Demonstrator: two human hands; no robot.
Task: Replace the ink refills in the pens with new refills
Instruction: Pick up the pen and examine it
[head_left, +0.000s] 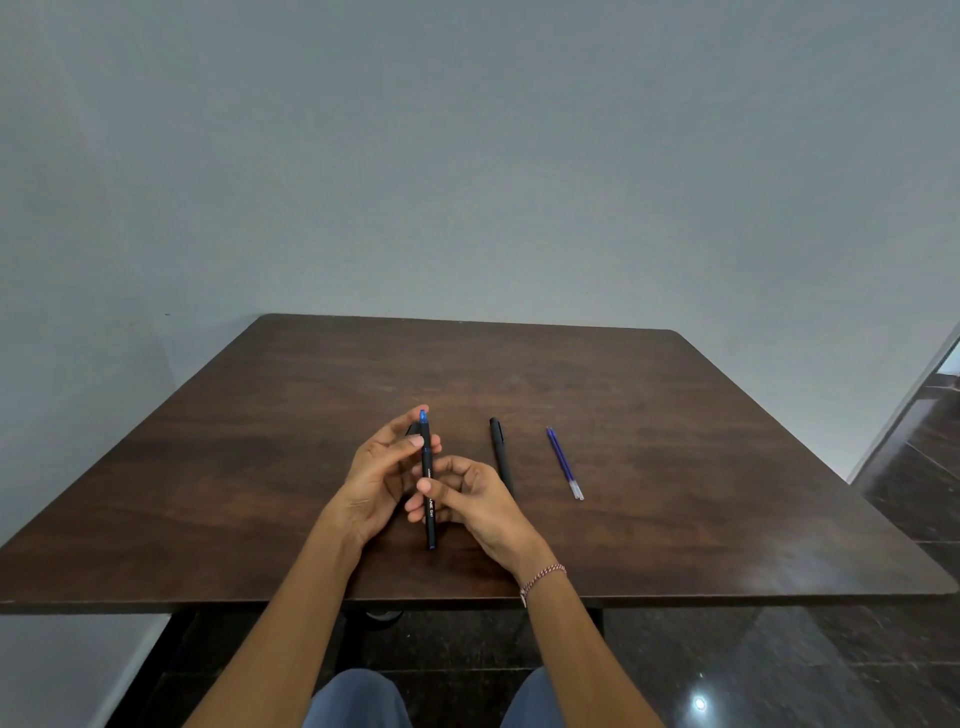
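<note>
Pen (426, 460) is at centre frame, held off the table (675, 467) nearly upright, blue end toward the top of the frame. Both hands are on it.

- Left hand (379, 473): thumb and fingertips closed on the upper barrel, just under the blue end.
- Right hand (478, 499): thumb and curled fingers pinching the mid barrel, over the white print. The lower end sticks out free below both hands.
- Second pen (501, 457): lies flat just right of the hands, untouched, partly behind the right knuckles.
- Refills (563, 461): two blue ones side by side, touching, further right of centre and apart from the second pen.
- There's a dark bit behind the left fingers. Can't tell what it is.

Handling, my read:
- The pen is light, rigid and slim, and the matte black barrel should give decent friction. A fingertip pinch is enough, no need to squeeze.
- To open it, hold one hand on each side of the joint and twist in opposite directions. The hands are already set up roughly that way. I can't make out the seam from here, so joint position is a guess. It's likely near the blue end.
- The refills are thin, flexible tubes that bend or kink easily, and they roll. Pinch one mid-length to lift it and keep it in line with the barrel when inserting, with no side load on the tip.
- Small loose parts (tip section, maybe a spring) could drop and roll on the smooth top, so keep the work low over the table.
</note>
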